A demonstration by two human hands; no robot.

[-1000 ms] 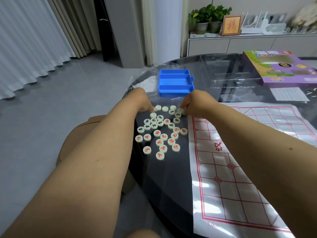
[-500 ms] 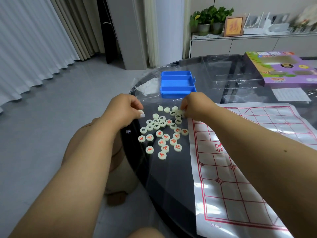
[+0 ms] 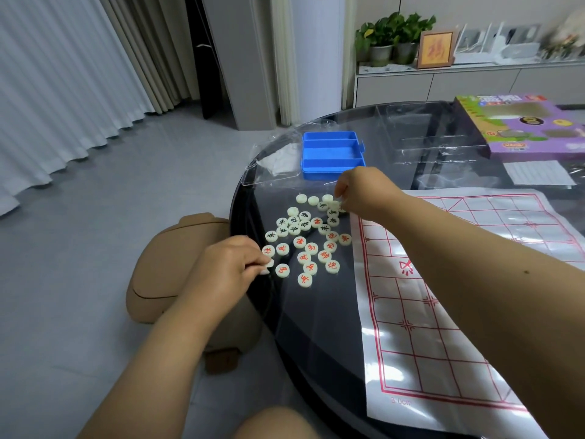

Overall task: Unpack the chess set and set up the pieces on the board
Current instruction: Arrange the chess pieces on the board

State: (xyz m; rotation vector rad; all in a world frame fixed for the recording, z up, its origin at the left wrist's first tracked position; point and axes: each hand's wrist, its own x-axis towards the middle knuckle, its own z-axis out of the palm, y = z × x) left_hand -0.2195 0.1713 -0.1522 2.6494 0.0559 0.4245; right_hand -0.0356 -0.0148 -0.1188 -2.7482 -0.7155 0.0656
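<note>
Several pale round chess pieces (image 3: pixel 305 239) with red or black characters lie scattered on the dark glass table (image 3: pixel 316 327), left of the white board sheet with red grid lines (image 3: pixel 443 312). My left hand (image 3: pixel 226 269) is at the near left edge of the pile and pinches one piece (image 3: pixel 269 263) between thumb and fingers. My right hand (image 3: pixel 361 193) is at the far right of the pile, fingers curled on a piece (image 3: pixel 335 205). The empty blue plastic case (image 3: pixel 332 153) sits beyond the pile.
A purple game box (image 3: pixel 522 128) and a white paper sheet (image 3: pixel 538 172) lie at the table's far right. Clear plastic packaging (image 3: pixel 275 163) sits left of the blue case. A tan stool (image 3: pixel 161 280) stands on the floor beside the table's left edge.
My left hand picked a piece from the far side of the pile and carried it back to the near left edge. My right hand stayed at the far right of the pile.
</note>
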